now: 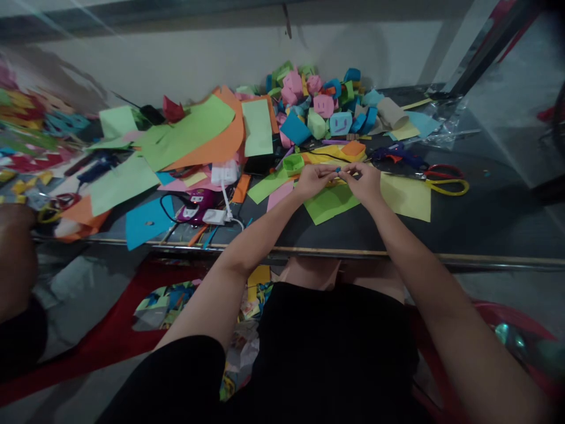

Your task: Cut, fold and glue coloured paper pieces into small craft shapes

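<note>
Between the fingertips of my left hand [314,178] and my right hand [364,179] is a tiny piece of blue paper [338,169]. Both hands are closed in a pinch on it, just above the table. Beneath them lies a green paper sheet [331,205]. Close by my left hand sits a small green folded paper box [293,164]. A pale yellow sheet [408,197] extends to the right of my right hand. Behind the hands are yellow and orange paper pieces [339,153]. What fine shape the blue piece has is too small to tell.
Folded paper figures [324,106] are heaped against the wall. Scissors [446,179] and a blue glue gun [399,154] lie right. A purple power strip [198,206] with white plugs sits left. Another person's arm [15,259] shows at the left edge. Paper scraps [170,303] lie below the table.
</note>
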Demonstrator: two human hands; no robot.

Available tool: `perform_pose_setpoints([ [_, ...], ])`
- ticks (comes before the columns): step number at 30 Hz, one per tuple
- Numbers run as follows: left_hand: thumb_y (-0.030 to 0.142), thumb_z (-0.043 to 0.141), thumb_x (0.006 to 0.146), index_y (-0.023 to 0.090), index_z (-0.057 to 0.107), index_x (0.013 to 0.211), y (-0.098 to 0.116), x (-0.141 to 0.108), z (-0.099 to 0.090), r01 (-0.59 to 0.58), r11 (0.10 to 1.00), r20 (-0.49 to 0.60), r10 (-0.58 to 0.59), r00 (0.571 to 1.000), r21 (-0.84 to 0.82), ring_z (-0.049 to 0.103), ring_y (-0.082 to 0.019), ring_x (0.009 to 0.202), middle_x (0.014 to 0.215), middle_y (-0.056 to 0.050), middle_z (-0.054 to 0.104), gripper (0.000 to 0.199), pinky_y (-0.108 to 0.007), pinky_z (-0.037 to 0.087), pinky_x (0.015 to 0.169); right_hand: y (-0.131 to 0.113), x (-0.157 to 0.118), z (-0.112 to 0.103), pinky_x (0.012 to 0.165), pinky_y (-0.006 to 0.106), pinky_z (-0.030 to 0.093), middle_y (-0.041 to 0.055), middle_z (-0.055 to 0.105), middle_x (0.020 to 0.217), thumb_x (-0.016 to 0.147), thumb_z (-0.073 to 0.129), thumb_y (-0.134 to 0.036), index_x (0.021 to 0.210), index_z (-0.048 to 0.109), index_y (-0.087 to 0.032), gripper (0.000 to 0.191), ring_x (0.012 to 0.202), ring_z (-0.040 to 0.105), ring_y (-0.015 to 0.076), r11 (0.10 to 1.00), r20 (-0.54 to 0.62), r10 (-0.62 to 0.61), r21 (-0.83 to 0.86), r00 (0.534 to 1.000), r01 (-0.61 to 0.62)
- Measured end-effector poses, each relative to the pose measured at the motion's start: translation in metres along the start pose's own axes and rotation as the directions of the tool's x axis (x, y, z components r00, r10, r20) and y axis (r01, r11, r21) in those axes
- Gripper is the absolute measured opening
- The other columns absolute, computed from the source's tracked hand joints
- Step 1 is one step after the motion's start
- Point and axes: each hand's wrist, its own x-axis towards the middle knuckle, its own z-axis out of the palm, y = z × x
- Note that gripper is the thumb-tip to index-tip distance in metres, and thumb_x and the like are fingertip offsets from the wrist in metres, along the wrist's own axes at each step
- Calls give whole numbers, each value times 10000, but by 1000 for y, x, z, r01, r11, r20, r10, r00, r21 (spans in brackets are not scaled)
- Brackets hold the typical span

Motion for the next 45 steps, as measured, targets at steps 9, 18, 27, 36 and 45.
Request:
perform_pose_setpoints([
  [9, 504, 695, 910, 157, 752, 1063, 1, 3, 5, -129, 992, -57, 129, 990, 4, 727, -149, 731, 933, -89, 789, 383, -282, 587, 730, 0, 1, 4, 692, 312, 518, 43, 757, 861, 867, 725, -451, 926, 745, -215, 244, 729, 659, 173, 1000, -53, 2, 0, 999, -2],
  [18, 307, 680, 935, 174, 689, 1017, 7, 1, 12, 0, 993, -144, 17, 989, 115, 731, -131, 725, 826, -32, 770, 157, -225, 537, 694, 3, 0, 3, 751, 358, 514, 63, 765, 839, 925, 657, -434, 868, 772, -204, 264, 729, 671, 214, 980, -8, -60, -188, 998, 58],
  [27, 323, 713, 902, 175, 755, 998, 11, 1, 8, -61, 976, -96, 83, 992, 208, 727, -157, 836, 934, -67, 784, 182, -257, 544, 725, 15, 3, 7, 846, 430, 482, 112, 761, 925, 941, 563, -252, 955, 729, -208, 172, 886, 675, 279, 925, 123, -144, -337, 982, 178],
  [36, 319, 775, 869, 233, 819, 857, 17, 1, 1, -99, 936, -120, 147, 982, 338, 705, -190, 919, 900, -66, 772, 97, -342, 561, 859, 0, 0, 4, 852, 415, 455, 96, 781, 900, 940, 589, -296, 941, 765, -197, 202, 834, 708, 268, 934, 134, -104, -328, 986, 143],
  [45, 292, 821, 816, 243, 824, 840, 12, 4, -4, -118, 978, -122, 140, 983, 169, 740, -204, 988, 978, -59, 798, 55, -351, 588, 921, 1, -6, 8, 919, 444, 435, 90, 792, 898, 915, 606, -307, 919, 768, -219, 184, 875, 702, 276, 920, 35, -137, -365, 990, 141],
])
